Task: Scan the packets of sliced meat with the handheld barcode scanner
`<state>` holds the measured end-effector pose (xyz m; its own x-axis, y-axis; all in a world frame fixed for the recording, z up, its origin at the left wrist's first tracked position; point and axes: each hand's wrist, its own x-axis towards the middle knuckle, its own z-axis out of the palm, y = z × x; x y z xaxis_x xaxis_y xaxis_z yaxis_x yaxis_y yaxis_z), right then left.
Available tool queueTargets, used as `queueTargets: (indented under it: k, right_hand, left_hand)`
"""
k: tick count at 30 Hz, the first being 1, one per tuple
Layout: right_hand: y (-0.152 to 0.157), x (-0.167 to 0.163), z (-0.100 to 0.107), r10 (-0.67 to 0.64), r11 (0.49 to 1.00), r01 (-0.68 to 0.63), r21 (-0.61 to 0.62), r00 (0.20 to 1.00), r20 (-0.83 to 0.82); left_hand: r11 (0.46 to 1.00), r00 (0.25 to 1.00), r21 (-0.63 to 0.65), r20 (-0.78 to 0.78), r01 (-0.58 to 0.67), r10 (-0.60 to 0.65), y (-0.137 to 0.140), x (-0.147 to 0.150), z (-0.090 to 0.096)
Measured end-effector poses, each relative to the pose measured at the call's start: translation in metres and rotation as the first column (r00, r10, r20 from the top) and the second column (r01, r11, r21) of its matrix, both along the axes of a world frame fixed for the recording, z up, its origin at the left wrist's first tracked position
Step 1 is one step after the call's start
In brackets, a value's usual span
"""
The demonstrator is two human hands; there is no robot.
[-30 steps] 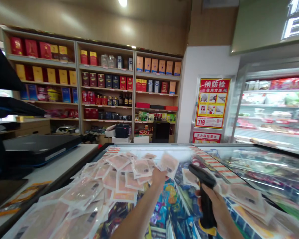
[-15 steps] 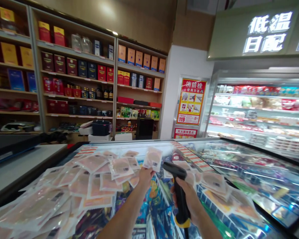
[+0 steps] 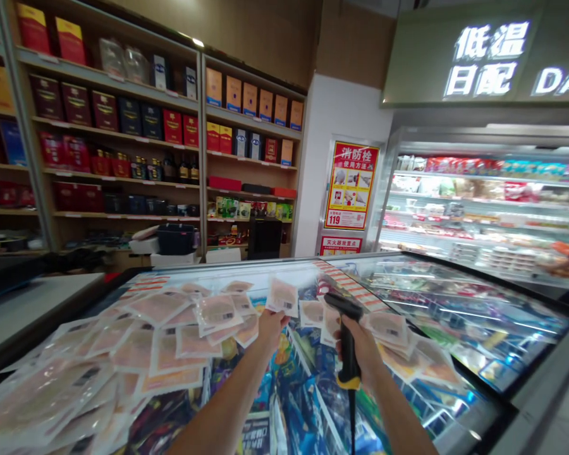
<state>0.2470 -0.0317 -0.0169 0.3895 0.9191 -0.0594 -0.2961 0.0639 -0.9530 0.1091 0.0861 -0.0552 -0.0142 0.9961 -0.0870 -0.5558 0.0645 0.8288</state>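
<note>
My left hand (image 3: pixel 270 325) pinches the lower edge of a flat clear packet (image 3: pixel 282 296), which has a small barcode label near its bottom. To its right, my right hand (image 3: pixel 360 347) is wrapped around the grip of a black barcode scanner (image 3: pixel 345 306) with a yellow base and a cable hanging down. The scanner's head points left, toward the packet but apart from it. A large heap of similar packets (image 3: pixel 137 341) covers the glass freezer lid (image 3: pixel 265 273) on the left. A smaller group of packets (image 3: pixel 393 332) lies right of the scanner.
Under the glass lie colourful bags (image 3: pixel 298 404) in wire baskets. A second freezer section (image 3: pixel 446 297) extends right. Shelves (image 3: pixel 118 133) of boxes and bottles stand behind, with a lit refrigerated display (image 3: pixel 478 208) at the back right. A white counter (image 3: pixel 42 309) borders the left.
The view has shifted right. The scanner has moved slightly away from the held packet, and its head sits a little higher. My left hand still holds the packet up.
</note>
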Motion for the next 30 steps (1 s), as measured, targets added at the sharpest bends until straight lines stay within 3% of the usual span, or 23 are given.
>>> queueTargets:
  k: [5,8,13,16,18,21,23,26,30]
  right_hand:
    - [0.0,0.021,-0.001,-0.061,0.998,0.061,-0.005,0.998,-0.003]
    - [-0.007,0.03,0.001,-0.08,0.997,0.08,-0.012,0.996,-0.024]
    - [-0.019,0.046,0.01,-0.134,0.991,0.134,-0.003,0.991,-0.007]
    - [-0.023,0.052,0.013,-0.153,0.988,0.153,0.013,0.988,0.01]
    - [-0.024,0.055,0.012,-0.162,0.987,0.161,0.01,0.987,0.023]
    - [-0.024,0.059,0.008,-0.185,0.983,0.186,-0.003,0.981,0.056]
    - [-0.023,0.062,0.005,-0.198,0.98,0.199,-0.011,0.978,0.072]
    - [-0.024,0.066,0.003,-0.209,0.977,0.211,-0.015,0.975,0.079]
    - [-0.026,0.075,0.004,-0.243,0.969,0.246,-0.024,0.967,0.082]
  left_hand:
    - [0.997,0.958,-0.066,-0.284,0.027,-0.045,-0.007,0.015,0.004]
    - [0.991,0.884,-0.085,-0.448,0.103,-0.13,-0.013,0.03,0.008]
    - [0.955,0.755,-0.134,-0.588,0.263,-0.29,-0.019,0.054,0.014]
    - [0.95,0.663,-0.128,-0.689,0.285,-0.292,-0.018,0.05,0.018]
    - [0.981,0.55,-0.006,-0.827,0.193,-0.114,-0.016,0.041,0.019]
    - [0.961,0.183,0.257,-0.954,0.101,0.236,-0.018,0.03,0.014]
    - [0.943,-0.001,0.293,-0.955,0.157,0.297,-0.021,0.031,0.009]
    - [0.929,-0.136,0.22,-0.953,0.298,0.269,-0.023,0.042,0.003]
    - [0.884,-0.201,0.142,-0.946,0.446,0.253,-0.02,0.06,-0.001]
